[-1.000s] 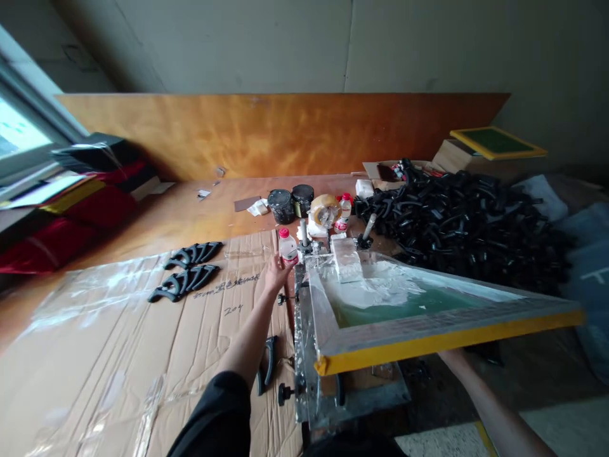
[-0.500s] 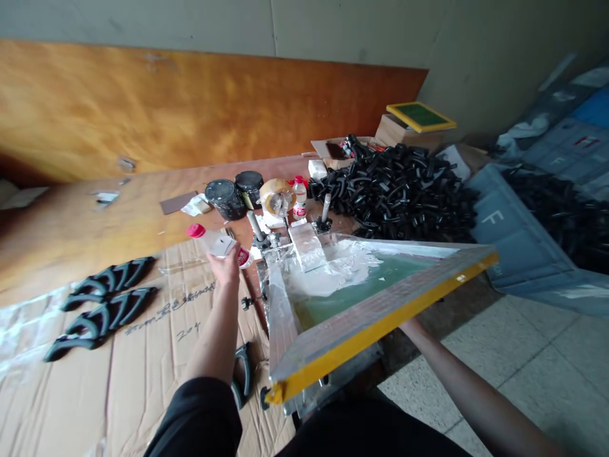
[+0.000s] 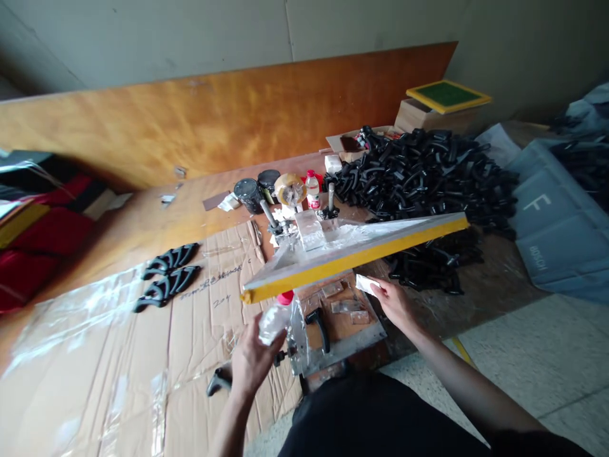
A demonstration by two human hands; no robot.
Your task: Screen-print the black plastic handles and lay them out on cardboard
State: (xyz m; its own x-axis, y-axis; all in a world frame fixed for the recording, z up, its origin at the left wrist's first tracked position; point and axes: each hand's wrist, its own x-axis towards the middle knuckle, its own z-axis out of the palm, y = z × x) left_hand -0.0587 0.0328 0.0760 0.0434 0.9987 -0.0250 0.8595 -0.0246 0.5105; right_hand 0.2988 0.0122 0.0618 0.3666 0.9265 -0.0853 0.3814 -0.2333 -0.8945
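My left hand (image 3: pixel 252 355) is wrapped round a clear plastic bottle (image 3: pixel 273 324) with a red cap, tilted beneath the left end of a screen-printing frame (image 3: pixel 352 260). That frame is edged in yellow tape and stands raised at a slant. In my right hand (image 3: pixel 397 306), a folded white piece of tissue or cloth (image 3: pixel 365 284) is pinched under the frame's right part. Between my hands, a curved black handle (image 3: pixel 323 331) lies on the base board (image 3: pixel 342 352), beside several small clear blocks. Another black piece (image 3: pixel 219 381) rests on cardboard by my left wrist.
Flattened cardboard (image 3: pixel 124 368) covers the left of the table, bearing rows of black handles (image 3: pixel 166 289). Behind the frame are dark tubs (image 3: pixel 247 193), a tape roll (image 3: pixel 290 189) and a second bottle (image 3: pixel 313 190). A heap of black handles (image 3: pixel 428 174) borders a grey-blue crate (image 3: pixel 561 235).
The frame has swung up, uncovering the base board. My left hand has brought the bottle down and right, towards me. My right hand, hidden under the frame before, now shows with the white piece.
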